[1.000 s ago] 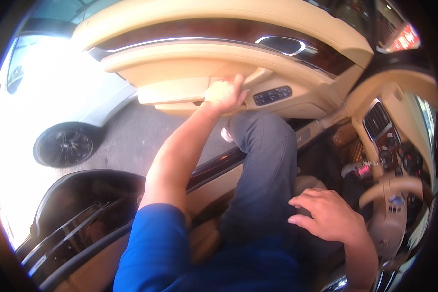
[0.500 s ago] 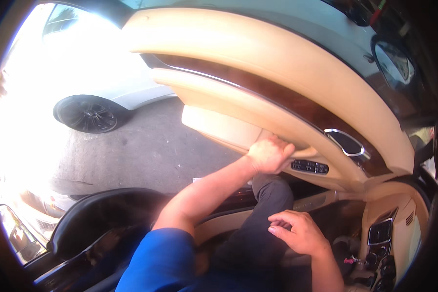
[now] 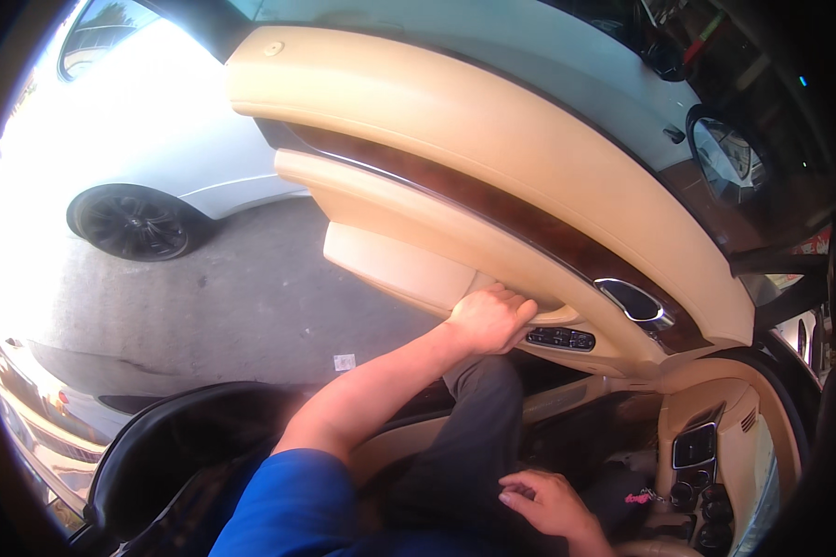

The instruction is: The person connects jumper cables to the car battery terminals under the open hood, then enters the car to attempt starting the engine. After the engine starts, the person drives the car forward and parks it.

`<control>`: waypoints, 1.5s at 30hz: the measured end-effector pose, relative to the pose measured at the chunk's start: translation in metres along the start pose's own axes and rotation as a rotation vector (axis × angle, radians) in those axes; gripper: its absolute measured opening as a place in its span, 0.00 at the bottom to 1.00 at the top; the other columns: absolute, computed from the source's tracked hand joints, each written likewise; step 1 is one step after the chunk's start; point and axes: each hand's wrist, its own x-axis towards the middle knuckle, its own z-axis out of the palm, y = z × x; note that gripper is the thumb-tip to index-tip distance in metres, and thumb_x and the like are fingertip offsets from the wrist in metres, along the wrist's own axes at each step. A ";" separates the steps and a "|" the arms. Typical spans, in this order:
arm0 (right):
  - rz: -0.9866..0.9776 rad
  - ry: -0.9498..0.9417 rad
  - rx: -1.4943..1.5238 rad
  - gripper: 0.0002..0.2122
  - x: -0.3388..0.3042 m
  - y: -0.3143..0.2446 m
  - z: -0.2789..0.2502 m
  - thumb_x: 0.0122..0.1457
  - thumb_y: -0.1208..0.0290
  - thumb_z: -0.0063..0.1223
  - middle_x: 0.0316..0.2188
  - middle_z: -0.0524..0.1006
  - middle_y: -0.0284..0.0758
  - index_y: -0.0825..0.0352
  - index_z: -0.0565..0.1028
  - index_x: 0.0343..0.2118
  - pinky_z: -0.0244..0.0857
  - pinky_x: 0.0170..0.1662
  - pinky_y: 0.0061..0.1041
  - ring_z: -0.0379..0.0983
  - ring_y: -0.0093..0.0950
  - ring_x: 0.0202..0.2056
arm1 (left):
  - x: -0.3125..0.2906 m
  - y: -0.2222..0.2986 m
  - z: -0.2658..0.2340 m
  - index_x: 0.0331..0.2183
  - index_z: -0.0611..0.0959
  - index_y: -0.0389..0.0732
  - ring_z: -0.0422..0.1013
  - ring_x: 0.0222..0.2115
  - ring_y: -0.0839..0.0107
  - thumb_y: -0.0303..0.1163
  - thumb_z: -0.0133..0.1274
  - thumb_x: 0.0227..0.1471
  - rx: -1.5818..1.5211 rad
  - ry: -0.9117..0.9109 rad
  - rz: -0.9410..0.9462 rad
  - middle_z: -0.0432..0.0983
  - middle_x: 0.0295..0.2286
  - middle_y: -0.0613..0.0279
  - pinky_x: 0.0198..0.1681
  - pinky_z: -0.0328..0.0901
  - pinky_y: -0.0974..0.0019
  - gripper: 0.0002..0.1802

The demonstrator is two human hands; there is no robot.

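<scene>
I am sitting in a car, beside a swung-out door with beige trim (image 3: 390, 79) and a dark wood strip. My left hand (image 3: 492, 318) reaches across and is closed around the front end of the armrest (image 3: 399, 265), at its pull grip. Just right of these fingers is a black panel of window switches (image 3: 561, 339). Farther along the door sits a chrome-rimmed door release (image 3: 633, 302). My right hand (image 3: 543, 501) hovers low over my dark trousers (image 3: 483, 418), empty, its fingers loosely bent and thumb apart.
A white car with a black wheel (image 3: 137, 223) stands outside on grey pavement (image 3: 241, 297), where a scrap of paper (image 3: 344, 362) lies. The beige dashboard (image 3: 687, 399) is at right, with a pink trinket (image 3: 638, 498) near it. A door mirror (image 3: 724, 153) shows beyond the window.
The view has shifted, so the door and the white car sit farther left in the picture. My right hand has dropped lower toward my lap. My left hand keeps its grip.
</scene>
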 end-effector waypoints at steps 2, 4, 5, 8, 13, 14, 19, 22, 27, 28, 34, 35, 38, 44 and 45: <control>0.027 0.018 -0.019 0.16 -0.015 0.003 0.001 0.64 0.66 0.68 0.41 0.88 0.41 0.69 0.84 0.51 0.79 0.48 0.31 0.87 0.32 0.42 | 0.001 0.000 -0.001 0.32 0.77 0.41 0.79 0.34 0.51 0.38 0.61 0.56 -0.006 0.006 0.006 0.80 0.28 0.56 0.43 0.73 0.51 0.12; 0.036 0.034 -0.037 0.16 -0.026 0.003 0.002 0.64 0.66 0.68 0.40 0.88 0.42 0.69 0.84 0.51 0.79 0.48 0.31 0.87 0.32 0.42 | 0.000 0.000 -0.001 0.31 0.76 0.41 0.79 0.34 0.51 0.38 0.60 0.56 -0.014 0.005 0.006 0.80 0.28 0.55 0.43 0.74 0.51 0.12; 0.008 0.060 -0.041 0.14 -0.029 0.001 0.003 0.64 0.66 0.68 0.41 0.87 0.41 0.67 0.84 0.50 0.79 0.46 0.31 0.86 0.33 0.41 | 0.000 0.001 0.000 0.31 0.76 0.41 0.79 0.34 0.51 0.38 0.60 0.56 -0.014 -0.001 0.002 0.80 0.28 0.55 0.43 0.74 0.51 0.12; -0.172 0.168 -0.071 0.10 -0.028 -0.012 0.002 0.67 0.67 0.65 0.36 0.85 0.38 0.67 0.84 0.45 0.75 0.39 0.29 0.81 0.29 0.33 | -0.001 0.001 0.001 0.31 0.76 0.41 0.80 0.34 0.51 0.37 0.60 0.55 -0.016 0.006 -0.003 0.80 0.28 0.54 0.43 0.74 0.51 0.12; -0.146 0.078 -0.121 0.16 0.000 -0.053 -0.019 0.65 0.64 0.67 0.42 0.87 0.43 0.68 0.84 0.51 0.79 0.48 0.31 0.87 0.35 0.43 | -0.002 0.004 -0.001 0.35 0.77 0.41 0.80 0.36 0.49 0.40 0.61 0.57 -0.014 -0.051 -0.037 0.81 0.30 0.53 0.45 0.73 0.49 0.14; -0.174 0.078 -0.132 0.16 0.007 -0.063 -0.020 0.65 0.64 0.67 0.42 0.87 0.43 0.68 0.84 0.51 0.79 0.49 0.32 0.87 0.35 0.43 | -0.001 0.005 -0.002 0.35 0.76 0.41 0.80 0.36 0.49 0.40 0.61 0.57 -0.009 -0.051 -0.033 0.81 0.30 0.53 0.45 0.73 0.49 0.15; -0.290 0.035 -0.264 0.17 0.043 -0.107 -0.026 0.66 0.61 0.66 0.43 0.86 0.41 0.66 0.83 0.53 0.77 0.51 0.34 0.85 0.37 0.45 | -0.003 0.007 -0.003 0.37 0.76 0.41 0.79 0.35 0.48 0.40 0.61 0.56 0.019 -0.062 -0.051 0.81 0.31 0.52 0.44 0.74 0.49 0.15; -0.352 -0.049 -0.355 0.17 0.066 -0.131 -0.032 0.67 0.60 0.64 0.44 0.86 0.41 0.65 0.82 0.53 0.76 0.52 0.36 0.84 0.39 0.47 | -0.004 0.004 0.002 0.37 0.76 0.41 0.80 0.36 0.48 0.40 0.61 0.56 -0.013 -0.054 -0.042 0.81 0.31 0.52 0.45 0.74 0.49 0.15; -0.561 -0.166 -0.451 0.17 0.121 -0.197 -0.048 0.68 0.60 0.64 0.42 0.86 0.42 0.67 0.83 0.51 0.76 0.51 0.37 0.84 0.39 0.46 | -0.006 0.000 0.008 0.36 0.76 0.41 0.80 0.38 0.51 0.40 0.59 0.59 -0.022 -0.033 -0.027 0.82 0.32 0.53 0.46 0.75 0.51 0.14; -0.609 -0.204 -0.495 0.17 0.137 -0.218 -0.050 0.67 0.60 0.63 0.45 0.85 0.46 0.67 0.82 0.52 0.76 0.51 0.39 0.83 0.45 0.47 | -0.006 -0.001 0.009 0.37 0.77 0.40 0.80 0.40 0.52 0.40 0.57 0.60 -0.001 -0.034 -0.004 0.82 0.33 0.53 0.46 0.74 0.52 0.13; -0.910 -0.370 -0.645 0.17 0.224 -0.378 -0.014 0.67 0.61 0.61 0.43 0.85 0.49 0.72 0.81 0.49 0.75 0.53 0.45 0.83 0.48 0.46 | -0.008 0.003 0.022 0.39 0.80 0.39 0.80 0.43 0.50 0.38 0.56 0.58 -0.118 0.015 -0.092 0.83 0.35 0.51 0.48 0.74 0.49 0.13; -0.950 -0.383 -0.708 0.17 0.238 -0.404 -0.003 0.68 0.62 0.60 0.43 0.85 0.49 0.72 0.81 0.49 0.75 0.53 0.45 0.82 0.49 0.47 | -0.005 0.001 0.026 0.43 0.80 0.38 0.78 0.48 0.49 0.37 0.57 0.59 -0.159 -0.064 -0.118 0.82 0.41 0.48 0.52 0.73 0.48 0.15; -0.928 -0.440 -0.911 0.17 0.277 -0.473 0.033 0.68 0.62 0.58 0.44 0.84 0.50 0.73 0.81 0.49 0.74 0.54 0.46 0.81 0.49 0.49 | 0.002 -0.003 0.031 0.42 0.81 0.37 0.79 0.46 0.46 0.39 0.60 0.55 -0.171 -0.082 -0.090 0.83 0.41 0.47 0.54 0.73 0.47 0.17; -0.826 -0.411 -1.446 0.17 0.348 -0.539 0.094 0.68 0.58 0.58 0.48 0.85 0.49 0.70 0.82 0.47 0.74 0.58 0.47 0.80 0.49 0.53 | 0.020 -0.024 -0.012 0.47 0.83 0.34 0.80 0.46 0.51 0.39 0.66 0.56 -0.239 -0.047 -0.366 0.85 0.42 0.46 0.52 0.74 0.52 0.23; -0.796 -0.378 -1.504 0.17 0.360 -0.543 0.095 0.68 0.58 0.57 0.47 0.85 0.49 0.70 0.82 0.46 0.74 0.58 0.47 0.80 0.49 0.53 | 0.018 -0.027 -0.029 0.47 0.84 0.33 0.81 0.44 0.53 0.39 0.67 0.57 -0.229 -0.108 -0.431 0.85 0.41 0.46 0.51 0.74 0.54 0.22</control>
